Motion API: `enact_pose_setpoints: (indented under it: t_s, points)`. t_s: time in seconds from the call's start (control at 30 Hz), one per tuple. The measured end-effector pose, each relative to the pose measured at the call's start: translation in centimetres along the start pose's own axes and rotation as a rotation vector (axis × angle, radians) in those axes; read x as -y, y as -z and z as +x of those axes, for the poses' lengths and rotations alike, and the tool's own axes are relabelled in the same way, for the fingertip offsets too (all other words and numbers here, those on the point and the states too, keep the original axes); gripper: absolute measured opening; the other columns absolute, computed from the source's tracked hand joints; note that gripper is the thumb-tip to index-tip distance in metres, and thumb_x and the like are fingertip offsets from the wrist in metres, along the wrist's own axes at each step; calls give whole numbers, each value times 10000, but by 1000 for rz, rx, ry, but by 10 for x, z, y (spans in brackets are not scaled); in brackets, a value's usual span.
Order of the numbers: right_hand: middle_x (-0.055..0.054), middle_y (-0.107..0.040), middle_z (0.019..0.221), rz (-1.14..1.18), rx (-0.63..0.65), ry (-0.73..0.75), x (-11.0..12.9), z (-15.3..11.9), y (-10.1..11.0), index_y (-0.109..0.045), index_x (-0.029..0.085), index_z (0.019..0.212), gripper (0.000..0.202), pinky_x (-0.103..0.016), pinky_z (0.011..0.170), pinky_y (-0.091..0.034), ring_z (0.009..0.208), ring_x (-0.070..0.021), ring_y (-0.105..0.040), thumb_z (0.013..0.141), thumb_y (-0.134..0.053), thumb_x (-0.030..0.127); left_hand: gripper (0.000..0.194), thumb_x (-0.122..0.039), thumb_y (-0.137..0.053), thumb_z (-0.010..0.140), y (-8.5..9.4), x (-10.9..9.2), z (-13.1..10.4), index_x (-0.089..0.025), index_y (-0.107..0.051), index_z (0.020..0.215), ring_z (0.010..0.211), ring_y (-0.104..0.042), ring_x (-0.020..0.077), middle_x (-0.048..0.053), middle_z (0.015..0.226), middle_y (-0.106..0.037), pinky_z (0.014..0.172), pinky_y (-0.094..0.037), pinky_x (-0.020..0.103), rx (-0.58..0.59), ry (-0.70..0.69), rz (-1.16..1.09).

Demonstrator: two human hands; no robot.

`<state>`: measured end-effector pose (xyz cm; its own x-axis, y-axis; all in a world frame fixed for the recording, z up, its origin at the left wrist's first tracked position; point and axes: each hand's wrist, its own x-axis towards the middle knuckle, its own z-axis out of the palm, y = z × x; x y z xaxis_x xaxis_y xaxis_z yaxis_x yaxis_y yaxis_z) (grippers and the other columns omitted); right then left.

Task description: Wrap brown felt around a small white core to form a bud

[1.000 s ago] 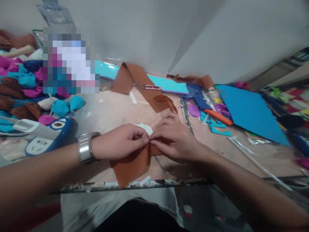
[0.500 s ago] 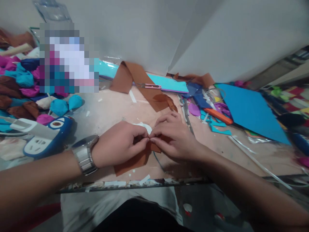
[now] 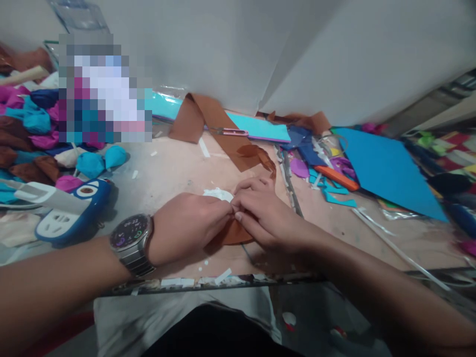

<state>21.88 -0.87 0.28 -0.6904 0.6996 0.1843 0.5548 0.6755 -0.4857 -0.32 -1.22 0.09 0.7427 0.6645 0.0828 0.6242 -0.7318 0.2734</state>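
Note:
Both hands meet low over the middle of the table. My left hand (image 3: 191,223), with a watch (image 3: 132,232) on its wrist, is closed and its fingertips pinch a brown paper-like piece (image 3: 234,235). Thumb and fingers of my right hand (image 3: 262,210) grip the same piece from the other side, the fingertips of both hands touching. The brown piece hangs below the fingers with a curved lower edge; its upper part is hidden by them. Just behind the fingers lies a white patch (image 3: 217,193), its nature unclear.
A long brown strip (image 3: 219,134) lies folded behind my hands, with pink thread snips (image 3: 230,132) on it. On the left stand a blue-and-white power socket (image 3: 70,213) and several coloured bundles (image 3: 91,164). An orange cutter (image 3: 336,178) and a blue sheet (image 3: 386,171) lie right.
My left hand has rolled over, bringing the watch face into view. The brown piece's lower left corner no longer sticks out below that hand. The right hand has shifted slightly.

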Motion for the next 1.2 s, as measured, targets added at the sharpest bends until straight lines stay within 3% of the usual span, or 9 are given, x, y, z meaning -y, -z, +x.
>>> enact_pose_setpoints:
  t_s: [0.23, 0.47, 0.97, 1.2]
  points:
    - [-54, -638, 911, 20, 5, -13, -1, 1, 0, -511, 208, 870, 118, -498, 984, -309, 1077, -263, -523, 960, -457, 155, 279, -270, -424, 1039, 5, -1, 2, -177, -649, 900, 726, -637, 179, 35, 826, -721, 650, -347, 295, 21, 46, -60]
    - [-43, -679, 897, 60, -65, 26, -6, -2, -1, -596, 219, 875, 49, -477, 993, -344, 1063, -254, -547, 913, -589, 189, 246, -272, -489, 984, 1, -1, 2, -183, -657, 828, 646, -584, 153, 23, 737, -689, 620, -337, 270, -22, 101, -167]
    - [-45, -651, 857, 34, -67, 28, -5, 0, 2, -554, 210, 841, 106, -468, 952, -346, 1004, -238, -556, 939, -525, 178, 306, -347, -496, 989, 13, -3, 3, -174, -717, 865, 639, -578, 153, 39, 741, -711, 638, -346, 278, 24, 141, -283]
    - [-29, -658, 841, 54, -80, 45, -6, -1, 3, -555, 210, 840, 93, -463, 950, -343, 988, -230, -562, 927, -545, 177, 219, -259, -517, 920, 14, -1, 4, -183, -714, 865, 615, -561, 148, 17, 707, -694, 638, -334, 279, -3, 150, -335]
